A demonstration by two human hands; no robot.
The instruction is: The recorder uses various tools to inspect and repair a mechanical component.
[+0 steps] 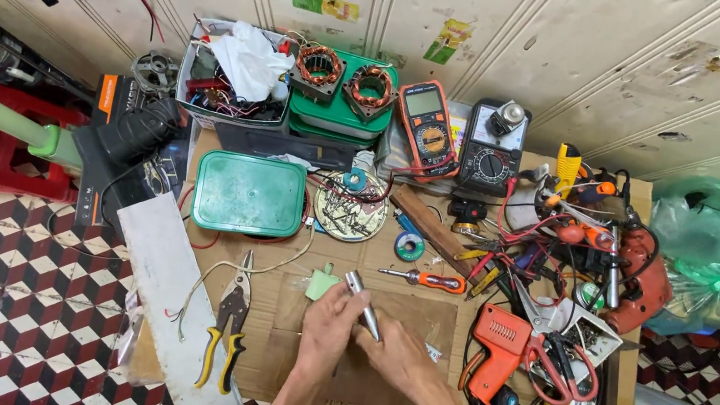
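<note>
Silver metal cylinder (363,305) lay tilted across your two hands above the cardboard-covered bench (419,315), its rounded end pointing up and away from you. Your left hand (328,325) had its grip pinched on the cylinder's upper half; your right hand (396,354) had its grip closed about the lower end. A pale green plastic piece (321,283) sat just beside your left fingers. Yellow-handled pliers (226,328) lay to the left, well apart. An orange-handled screwdriver (426,280) lay beyond the hands, and an orange soldering gun (496,349) sat near your right hand. A green lidded box (249,194) stood further back.
</note>
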